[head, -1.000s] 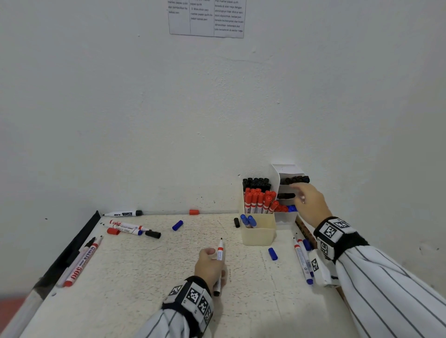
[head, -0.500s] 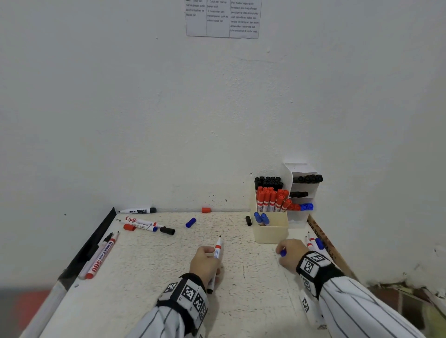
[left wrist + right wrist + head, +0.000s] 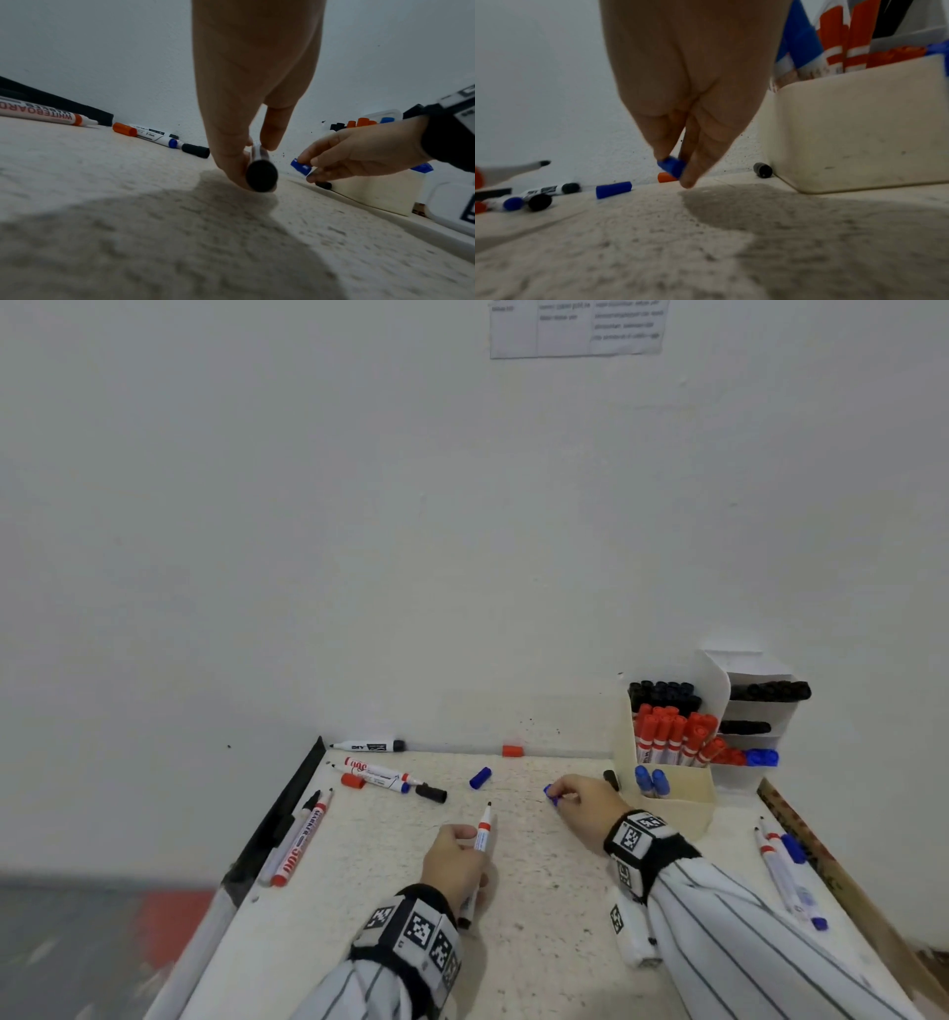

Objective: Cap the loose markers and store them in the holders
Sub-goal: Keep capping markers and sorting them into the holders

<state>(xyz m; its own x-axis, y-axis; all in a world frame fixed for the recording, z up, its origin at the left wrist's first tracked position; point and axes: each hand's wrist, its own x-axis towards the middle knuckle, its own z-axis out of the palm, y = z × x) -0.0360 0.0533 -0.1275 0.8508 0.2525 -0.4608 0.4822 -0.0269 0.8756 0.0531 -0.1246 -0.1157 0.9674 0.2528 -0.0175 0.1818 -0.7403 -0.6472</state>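
**Blue cap pinched, uncapped marker held**

An uncapped marker [image 3: 482, 834] with a red collar and dark tip sits in the left hand [image 3: 452, 862], fingers curled round its barrel, tip aimed toward the wall. The right hand [image 3: 585, 806] pinches a blue cap [image 3: 550, 794] between thumb and fingertips just above the table [image 3: 539, 916]; whether the cap touches the surface is unclear. The cream holder [image 3: 683, 801], filled with capped markers, stands just right of that hand. More loose markers and caps lie at the far left.
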